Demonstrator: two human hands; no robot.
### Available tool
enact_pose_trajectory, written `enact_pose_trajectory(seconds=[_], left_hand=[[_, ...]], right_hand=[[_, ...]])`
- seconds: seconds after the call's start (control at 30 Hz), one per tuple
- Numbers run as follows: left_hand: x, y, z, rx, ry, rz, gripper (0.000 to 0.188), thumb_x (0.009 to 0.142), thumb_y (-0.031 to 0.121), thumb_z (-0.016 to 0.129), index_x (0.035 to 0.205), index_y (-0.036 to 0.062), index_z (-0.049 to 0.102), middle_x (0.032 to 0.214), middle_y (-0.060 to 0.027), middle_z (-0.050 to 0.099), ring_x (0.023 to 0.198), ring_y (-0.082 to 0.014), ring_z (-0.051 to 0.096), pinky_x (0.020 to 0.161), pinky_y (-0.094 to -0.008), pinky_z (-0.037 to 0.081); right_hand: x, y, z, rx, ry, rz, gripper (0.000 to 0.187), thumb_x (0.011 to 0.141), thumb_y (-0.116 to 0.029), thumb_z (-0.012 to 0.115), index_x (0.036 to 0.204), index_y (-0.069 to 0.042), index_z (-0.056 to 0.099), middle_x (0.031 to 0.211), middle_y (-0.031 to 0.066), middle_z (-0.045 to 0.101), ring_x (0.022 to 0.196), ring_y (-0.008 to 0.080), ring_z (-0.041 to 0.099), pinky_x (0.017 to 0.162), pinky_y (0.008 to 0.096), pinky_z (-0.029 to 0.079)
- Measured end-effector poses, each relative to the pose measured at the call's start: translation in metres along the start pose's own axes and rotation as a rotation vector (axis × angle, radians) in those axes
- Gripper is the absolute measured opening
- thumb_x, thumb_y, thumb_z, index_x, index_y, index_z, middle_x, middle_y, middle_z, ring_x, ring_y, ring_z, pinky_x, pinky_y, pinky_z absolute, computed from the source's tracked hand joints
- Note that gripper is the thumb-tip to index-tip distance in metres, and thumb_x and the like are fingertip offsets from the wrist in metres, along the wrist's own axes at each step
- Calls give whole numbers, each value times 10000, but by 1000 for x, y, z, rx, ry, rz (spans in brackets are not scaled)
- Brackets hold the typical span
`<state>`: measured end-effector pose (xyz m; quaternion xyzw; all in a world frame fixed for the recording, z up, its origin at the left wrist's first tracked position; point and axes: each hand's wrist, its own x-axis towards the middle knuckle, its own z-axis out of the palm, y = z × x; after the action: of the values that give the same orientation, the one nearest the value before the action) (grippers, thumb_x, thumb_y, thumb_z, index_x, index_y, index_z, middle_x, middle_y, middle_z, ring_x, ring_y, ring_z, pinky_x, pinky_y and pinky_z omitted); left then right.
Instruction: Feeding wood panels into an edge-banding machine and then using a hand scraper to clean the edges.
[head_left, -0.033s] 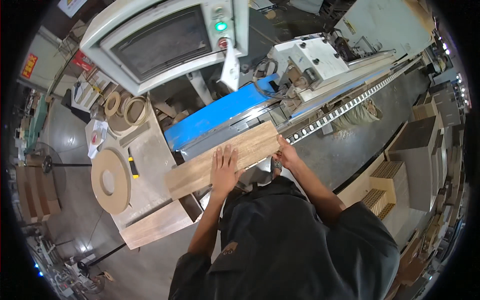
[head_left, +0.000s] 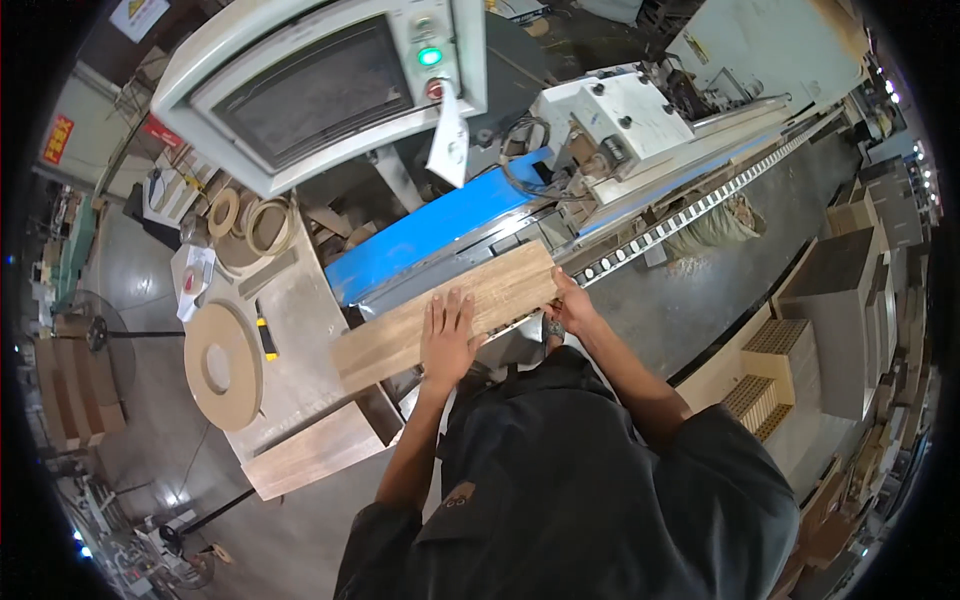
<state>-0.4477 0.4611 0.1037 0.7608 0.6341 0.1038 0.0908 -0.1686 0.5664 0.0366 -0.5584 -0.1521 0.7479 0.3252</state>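
Note:
A long wood-grain board lies slantwise in front of me, along the near side of the machine's blue cover. Flat on its upper face rests my left hand, fingers stretched out and slightly apart. My right hand grips the board's right end, thumb at the edge and the other fingers partly hidden beneath. Under the board's left end is a worktable, where another wood-grain board sits along the near edge.
A control panel with a dark screen and a lit green button overhangs the far left. On the worktable are a ring-shaped panel and a yellow-black cutter. A roller rail runs off to the right, with stacked panels beyond.
The view has shifted very slightly, so the control panel sits a little further left. Both hands and the board keep their places.

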Motion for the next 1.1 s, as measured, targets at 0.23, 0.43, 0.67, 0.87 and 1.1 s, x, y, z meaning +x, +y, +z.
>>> enact_pose_trajectory(seconds=[0.23,0.43,0.67,0.87,1.1], left_hand=[[40,-3,47,51,-13,-68,775,986,437,673,1636,120,394,1749,-141,249,1598,-450,194,1299,-570,186],[54,-10,69,77,35,-131,777,965,460,679,1637,177,409,1750,-108,265,1599,-445,204,1295,-585,197],[58,-8,53,8,24,-137,747,956,420,723,1608,173,454,1696,-133,369,1566,-449,284,1273,-582,238],[15,-35,23,113,-71,-129,773,945,279,737,1631,151,404,1710,-182,329,1568,-483,265,1281,-593,211],[4,-51,39,145,-84,-128,711,965,231,673,1621,130,417,1717,-190,312,1573,-512,233,1282,-611,201]], right_hand=[[43,-20,-3,286,72,63,322,1057,-463,655,1144,-154,639,929,-31,564,870,144,568,943,375,559],[6,-38,14,94,11,209,887,1014,-538,639,1664,-77,249,1585,149,428,1420,299,471,1226,443,363],[4,-48,35,314,-68,272,1040,1022,-653,514,1680,36,96,1767,171,173,1628,295,185,1324,402,128],[12,-41,28,408,2,267,1044,1015,-717,453,1670,42,164,1746,188,235,1607,301,252,1319,406,167],[19,-44,23,343,83,214,1085,1008,-781,391,1640,86,232,1697,221,338,1561,314,349,1290,411,242]])
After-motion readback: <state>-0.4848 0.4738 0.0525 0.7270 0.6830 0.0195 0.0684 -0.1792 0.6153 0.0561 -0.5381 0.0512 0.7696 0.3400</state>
